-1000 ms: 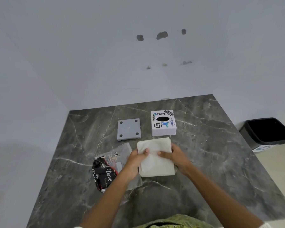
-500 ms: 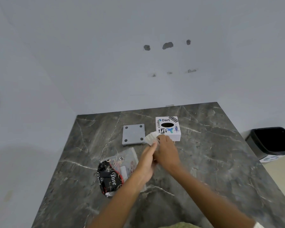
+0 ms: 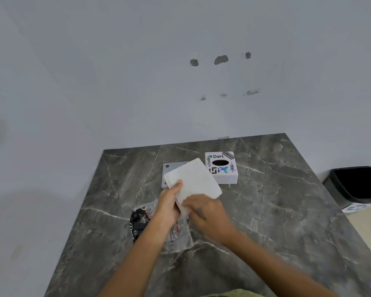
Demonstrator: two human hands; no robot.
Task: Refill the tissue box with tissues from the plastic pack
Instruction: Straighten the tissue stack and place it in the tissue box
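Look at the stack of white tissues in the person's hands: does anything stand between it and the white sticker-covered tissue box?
Nothing visible does. Both hands, left and right, hold the stack of white tissues just short of the white sticker-covered tissue box; the grey square base plate lies left of that path.

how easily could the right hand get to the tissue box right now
Probably not at once: the right hand shares a grip on the tissue stack with the left hand. The tissue box sits just beyond, nothing between.
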